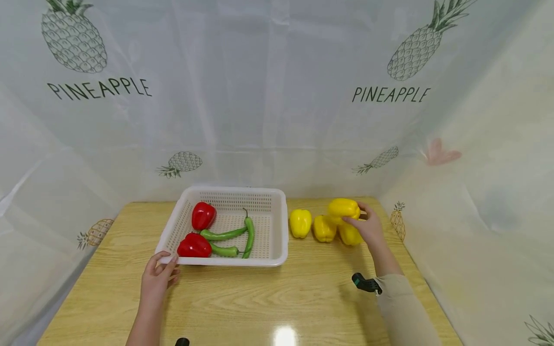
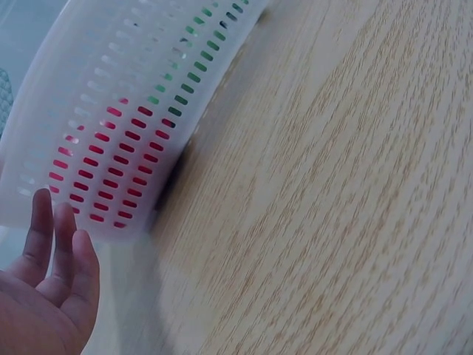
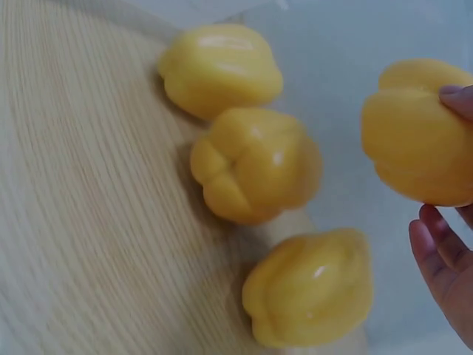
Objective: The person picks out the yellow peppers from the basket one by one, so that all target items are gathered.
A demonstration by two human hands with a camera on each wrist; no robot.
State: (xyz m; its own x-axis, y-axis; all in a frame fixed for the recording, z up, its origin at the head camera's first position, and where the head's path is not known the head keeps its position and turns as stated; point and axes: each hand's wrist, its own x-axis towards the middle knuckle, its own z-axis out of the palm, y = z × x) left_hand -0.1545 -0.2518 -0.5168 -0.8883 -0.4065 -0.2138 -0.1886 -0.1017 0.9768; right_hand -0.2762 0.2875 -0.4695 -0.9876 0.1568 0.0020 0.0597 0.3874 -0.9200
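My right hand (image 1: 370, 223) grips a yellow bell pepper (image 1: 343, 208), thumb on one side and fingers on the other. In the right wrist view this pepper (image 3: 417, 137) is held up, apart from three yellow bell peppers on the table: one at the top (image 3: 220, 70), one in the middle (image 3: 257, 165) and one at the bottom (image 3: 310, 288). My left hand (image 1: 157, 276) holds the near left corner of a white plastic basket (image 1: 283, 230). Its fingers (image 2: 85, 270) show beside the perforated wall in the left wrist view. Two red bell peppers (image 1: 203, 216) and several green chili peppers (image 1: 222, 234) lie inside.
A light wooden table (image 1: 242, 293) carries everything. Behind and beside it hangs a pale curtain (image 1: 251, 110) printed with pineapples. A black wrist-camera mount (image 1: 365, 282) sticks out from my right sleeve (image 1: 404, 307).
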